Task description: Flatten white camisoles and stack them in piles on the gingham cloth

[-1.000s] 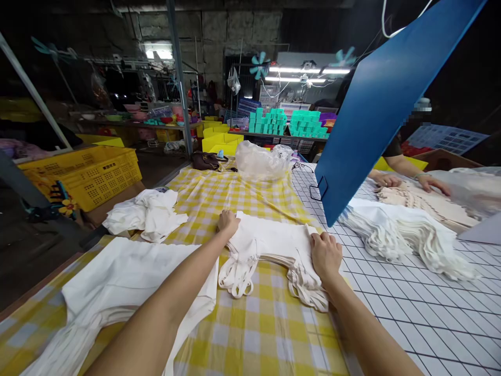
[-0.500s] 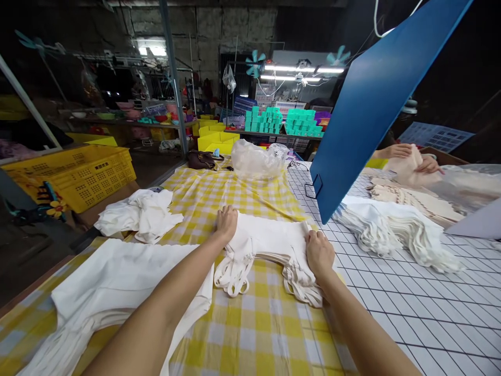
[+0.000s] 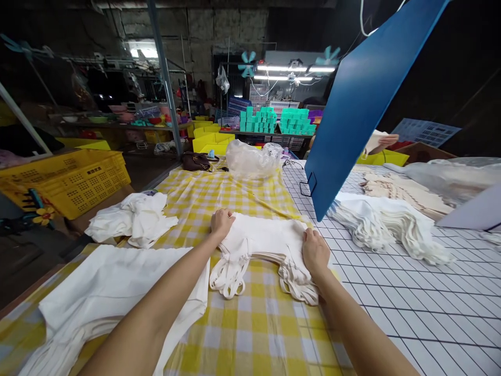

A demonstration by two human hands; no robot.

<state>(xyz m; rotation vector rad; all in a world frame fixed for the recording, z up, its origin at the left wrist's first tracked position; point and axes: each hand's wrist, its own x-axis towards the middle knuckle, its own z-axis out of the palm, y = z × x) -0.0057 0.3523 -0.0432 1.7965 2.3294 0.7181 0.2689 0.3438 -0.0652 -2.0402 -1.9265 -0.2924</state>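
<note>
A neat stack of white strappy tops (image 3: 270, 235) lies flat in front of me, its straps bunched toward me in two clusters. My left hand (image 3: 223, 221) has its fingers closed round the stack's upper left corner. At the right edge, my right hand (image 3: 315, 249) grips the side with curled fingers; the fingertips are partly hidden. Beneath my left forearm, a larger pile of white garments (image 3: 129, 271) is spread out. Farther back on the left sits a crumpled heap of white cloth (image 3: 133, 216).
A yellow checked cloth (image 3: 250, 324) covers my side of the table. To the right, a blue panel (image 3: 352, 104) stands tilted on the gridded surface (image 3: 391, 297), near more stacked white garments (image 3: 387, 219). A clear plastic bag (image 3: 250, 159) lies behind; a yellow crate (image 3: 90, 180) stands left. Another person's hand (image 3: 387, 140) holds beige cloth.
My view has turned slightly right. Both my hands stay at the stack's edges, nearly unmoved. The other person's hands have lifted the beige cloth away, partly behind the blue panel.
</note>
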